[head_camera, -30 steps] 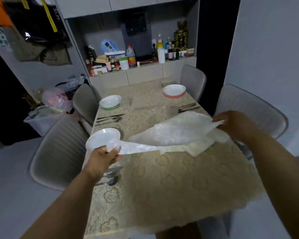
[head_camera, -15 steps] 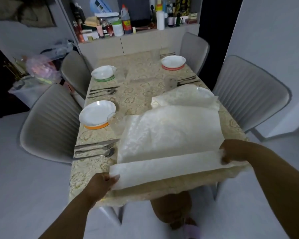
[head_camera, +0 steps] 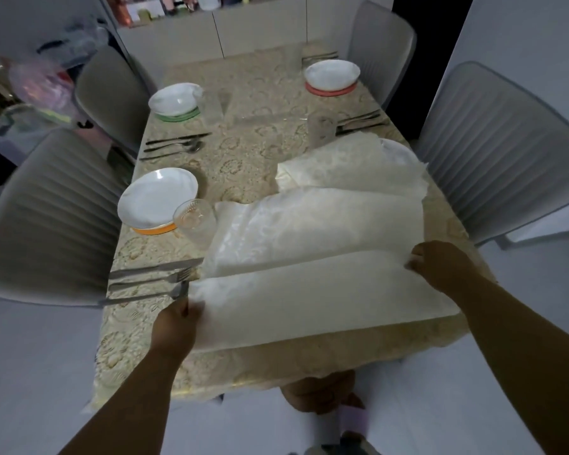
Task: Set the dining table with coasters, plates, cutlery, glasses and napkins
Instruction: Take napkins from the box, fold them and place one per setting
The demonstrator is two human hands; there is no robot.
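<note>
Dining table [head_camera: 257, 103] fills frame centre. Your left hand [head_camera: 174, 326] pinches lower-left napkin [head_camera: 309, 290] corner; your right hand [head_camera: 440, 264] pinches its right edge, fingers curled.

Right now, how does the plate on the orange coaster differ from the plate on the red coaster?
The plate on the orange coaster sits on the table's left side, near the left hand; the plate on the red coaster sits far right. The orange-coaster plate has a glass touching its edge in this view; the red-coaster plate stands clear. Both are white, round, empty and upright.
</note>
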